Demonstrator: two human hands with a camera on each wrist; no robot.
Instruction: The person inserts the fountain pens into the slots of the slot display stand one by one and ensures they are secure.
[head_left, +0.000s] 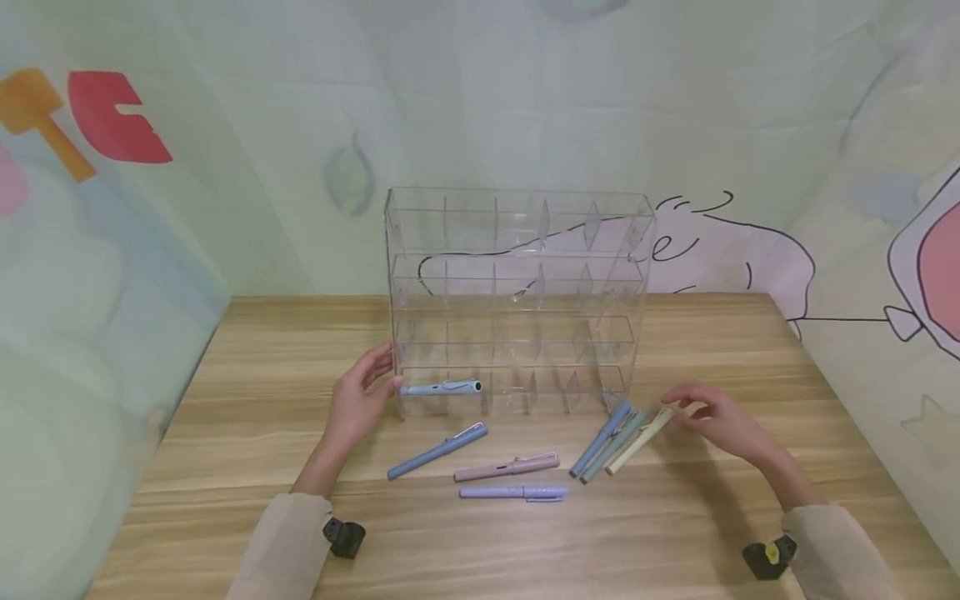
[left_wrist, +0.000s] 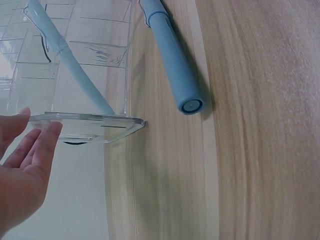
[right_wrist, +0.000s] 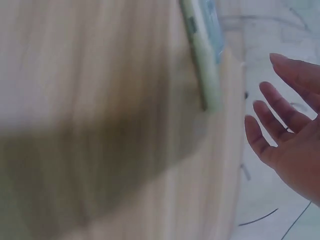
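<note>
The right hand (head_left: 716, 421) is spread loosely with fingers slightly curved, holding nothing, just beside the far end of a pale green pen with a clip (head_left: 640, 440). The left hand (head_left: 362, 400) holds the left side wall of a clear plastic rack (head_left: 517, 283) between thumb and fingers, near its bottom.

The rack stands upright, with four tiers split by thin clear dividers. A light blue pen (head_left: 442, 387) lies nearly level at the left of its lowest tier, clip end to the right.

Close to the right hand, the pale green pen is the rightmost of three slanting side by side; a teal pen (head_left: 612, 447) is in the middle and a dark blue pen (head_left: 600, 439) on the left. All three lie near the rack's right near corner.

In front of the rack, farther left, a medium blue pen (head_left: 437, 451) slants away to the right. To its right and nearer lies a dusty pink pen (head_left: 506, 467), and nearest of all a lavender pen (head_left: 513, 492).

Everything rests on a light wood-grain counter (head_left: 300, 325). Behind is a pale wall covering printed with cartoon shapes (head_left: 300, 108).
</note>
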